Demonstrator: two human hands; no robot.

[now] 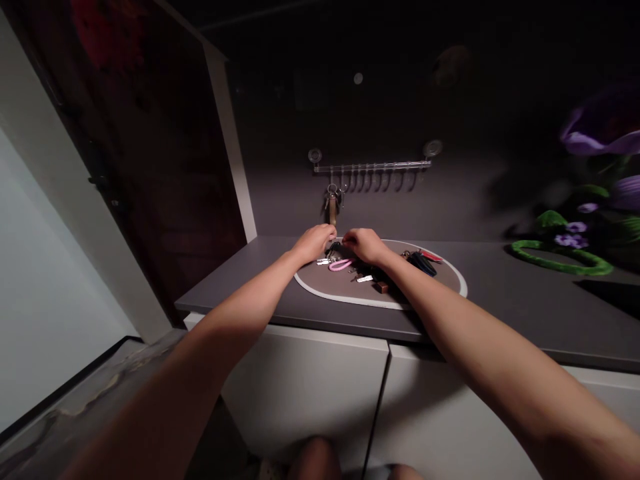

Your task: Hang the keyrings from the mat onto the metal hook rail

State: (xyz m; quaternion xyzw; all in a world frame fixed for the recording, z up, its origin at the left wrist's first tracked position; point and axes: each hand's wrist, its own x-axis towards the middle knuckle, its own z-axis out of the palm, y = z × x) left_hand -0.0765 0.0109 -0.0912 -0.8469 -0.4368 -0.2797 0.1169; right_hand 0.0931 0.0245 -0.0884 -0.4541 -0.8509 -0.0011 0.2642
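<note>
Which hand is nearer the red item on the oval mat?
Right. The right hand is over the mat, left of the red item; the left hand is farther left.

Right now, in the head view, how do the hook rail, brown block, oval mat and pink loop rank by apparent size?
Largest to smallest, as they look:
1. oval mat
2. hook rail
3. pink loop
4. brown block

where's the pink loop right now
In the head view, the pink loop lies near the middle, on the oval mat, just below the gap between the left hand and right hand.
</note>
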